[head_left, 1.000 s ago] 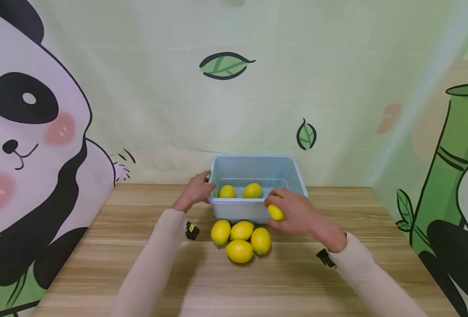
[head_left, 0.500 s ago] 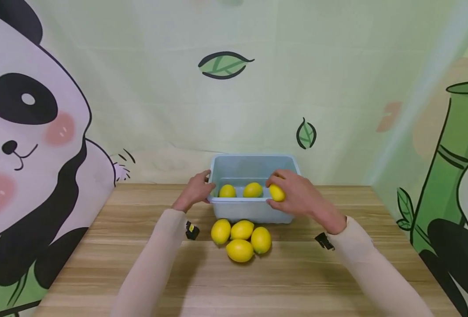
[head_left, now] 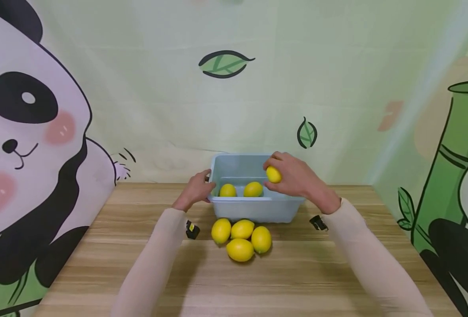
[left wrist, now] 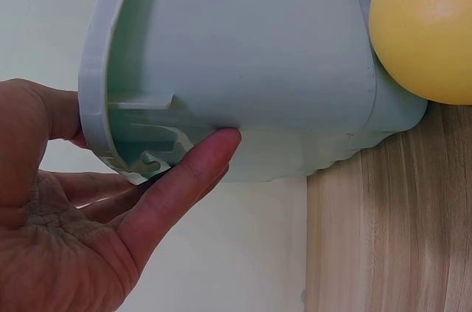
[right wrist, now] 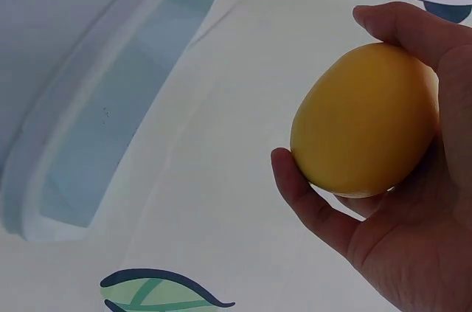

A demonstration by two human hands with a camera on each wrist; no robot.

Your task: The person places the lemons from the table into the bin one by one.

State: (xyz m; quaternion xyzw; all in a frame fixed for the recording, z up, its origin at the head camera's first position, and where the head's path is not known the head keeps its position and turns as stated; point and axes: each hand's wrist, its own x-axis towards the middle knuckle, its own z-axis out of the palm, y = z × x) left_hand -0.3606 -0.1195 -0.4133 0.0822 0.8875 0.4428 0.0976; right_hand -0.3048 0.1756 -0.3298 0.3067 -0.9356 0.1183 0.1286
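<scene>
My right hand (head_left: 297, 176) holds a yellow lemon (head_left: 274, 174) between thumb and fingers, over the right side of a light blue plastic bin (head_left: 257, 210). The right wrist view shows that lemon (right wrist: 365, 120) gripped from the side, with the bin's rim (right wrist: 81, 83) apart from it. My left hand (head_left: 197, 189) grips the bin's left rim; up close, its thumb (left wrist: 188, 190) presses the outer wall and the other fingers reach round the edge. Inside the bin lie two lemons, one at the left (head_left: 227, 190) and another nearer the middle (head_left: 253, 189).
Several lemons (head_left: 240, 250) sit in a tight cluster on the wooden table (head_left: 234, 290), right before the bin's front wall. Behind the bin hangs a pale green backdrop cloth (head_left: 158, 101) printed with pandas and leaves.
My right hand has carried the lemon up from before the bin's front wall, past the front rim, to over the inside. The left hand stays on the left rim.
</scene>
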